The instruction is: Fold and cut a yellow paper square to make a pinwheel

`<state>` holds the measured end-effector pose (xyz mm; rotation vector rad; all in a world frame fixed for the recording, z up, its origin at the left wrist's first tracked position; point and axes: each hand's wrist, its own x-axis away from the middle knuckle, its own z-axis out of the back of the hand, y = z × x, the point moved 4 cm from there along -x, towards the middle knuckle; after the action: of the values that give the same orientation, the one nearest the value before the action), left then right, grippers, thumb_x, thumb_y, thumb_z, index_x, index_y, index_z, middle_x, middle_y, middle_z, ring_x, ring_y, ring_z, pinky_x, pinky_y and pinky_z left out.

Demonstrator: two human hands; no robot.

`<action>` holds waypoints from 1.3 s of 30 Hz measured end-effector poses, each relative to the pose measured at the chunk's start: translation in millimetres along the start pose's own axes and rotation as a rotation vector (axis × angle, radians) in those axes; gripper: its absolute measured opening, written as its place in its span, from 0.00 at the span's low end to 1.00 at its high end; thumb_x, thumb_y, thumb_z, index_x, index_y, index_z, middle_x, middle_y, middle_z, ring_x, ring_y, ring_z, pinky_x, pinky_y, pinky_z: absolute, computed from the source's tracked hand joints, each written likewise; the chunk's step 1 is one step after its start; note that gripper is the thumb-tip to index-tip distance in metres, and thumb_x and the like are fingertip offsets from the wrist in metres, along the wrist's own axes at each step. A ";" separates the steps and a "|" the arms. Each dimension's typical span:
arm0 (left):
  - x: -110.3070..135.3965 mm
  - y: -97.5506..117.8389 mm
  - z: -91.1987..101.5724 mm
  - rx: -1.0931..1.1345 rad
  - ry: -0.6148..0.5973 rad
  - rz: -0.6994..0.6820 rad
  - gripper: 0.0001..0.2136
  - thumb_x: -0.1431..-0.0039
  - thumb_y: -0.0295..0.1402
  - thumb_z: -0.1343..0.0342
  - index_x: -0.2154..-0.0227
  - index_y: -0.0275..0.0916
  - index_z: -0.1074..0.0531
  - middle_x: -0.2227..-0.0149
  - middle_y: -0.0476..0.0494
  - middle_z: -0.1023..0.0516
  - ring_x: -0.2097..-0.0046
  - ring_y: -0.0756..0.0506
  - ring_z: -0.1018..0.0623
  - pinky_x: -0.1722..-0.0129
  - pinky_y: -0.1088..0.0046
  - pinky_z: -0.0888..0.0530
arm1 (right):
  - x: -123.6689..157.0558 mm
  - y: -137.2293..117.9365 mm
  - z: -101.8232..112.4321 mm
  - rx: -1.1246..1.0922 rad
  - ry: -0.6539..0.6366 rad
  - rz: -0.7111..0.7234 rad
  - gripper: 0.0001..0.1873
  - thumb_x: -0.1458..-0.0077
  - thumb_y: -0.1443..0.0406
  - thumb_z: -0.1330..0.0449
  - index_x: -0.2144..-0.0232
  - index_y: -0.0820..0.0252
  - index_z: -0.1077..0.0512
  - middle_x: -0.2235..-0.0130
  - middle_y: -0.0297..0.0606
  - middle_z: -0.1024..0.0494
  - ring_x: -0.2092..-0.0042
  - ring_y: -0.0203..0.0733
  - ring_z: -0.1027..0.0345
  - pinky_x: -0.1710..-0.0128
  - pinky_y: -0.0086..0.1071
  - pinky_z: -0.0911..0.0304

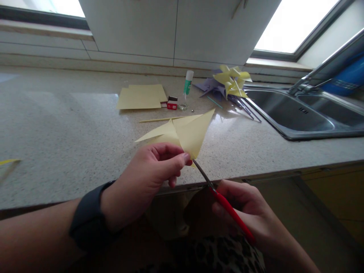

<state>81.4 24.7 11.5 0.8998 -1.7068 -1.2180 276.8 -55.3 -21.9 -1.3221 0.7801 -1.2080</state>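
My left hand [159, 163] pinches a piece of pale yellow paper [192, 132] between thumb and fingers, near the counter's front edge. Cuts split the paper into pointed flaps that spread away from the hand. In my right hand [244, 208] is a pair of scissors [227, 208] with red handles. The blade tips touch or nearly touch the paper's near corner, just right of my left thumb; whether paper lies between the blades I cannot tell. Behind the paper lies a thin yellow stick [156, 119], partly covered by it.
Yellow sheets [139, 98], a small red box [172, 103], a clear tape roll [182, 107] and a glue stick [188, 82] are at the back. Yellow and purple paper pinwheels [231, 81] lie beside the steel sink [290, 110]. A yellow strip [10, 161] sits far left.
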 end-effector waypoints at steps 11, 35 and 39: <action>0.4 -0.8 1.4 -0.010 0.001 -0.028 0.05 0.42 0.34 0.35 0.69 0.38 0.21 0.74 0.52 0.25 0.78 0.57 0.31 0.80 0.85 0.33 | -0.1 -2.0 -0.7 -0.027 -0.002 -0.033 0.20 0.42 0.55 0.34 0.76 0.60 0.34 0.76 0.29 0.36 0.76 0.29 0.47 0.80 0.26 0.53; 1.3 -1.1 1.5 -0.007 0.005 -0.017 0.07 0.43 0.36 0.34 0.69 0.37 0.22 0.73 0.51 0.25 0.78 0.56 0.32 0.79 0.83 0.34 | -1.0 -3.6 3.1 0.038 0.001 -0.028 0.17 0.43 0.54 0.34 0.73 0.60 0.31 0.75 0.30 0.36 0.74 0.32 0.47 0.78 0.27 0.51; 1.5 -1.3 1.6 -0.002 0.010 -0.010 0.07 0.43 0.36 0.34 0.69 0.37 0.21 0.73 0.51 0.25 0.78 0.56 0.32 0.80 0.84 0.34 | -0.8 -4.6 3.1 0.042 -0.004 -0.022 0.18 0.42 0.54 0.35 0.74 0.60 0.31 0.76 0.30 0.37 0.75 0.32 0.47 0.79 0.27 0.53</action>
<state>79.5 23.5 10.3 0.9130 -1.6954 -1.2197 278.6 -53.0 -17.1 -1.3013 0.7351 -1.2326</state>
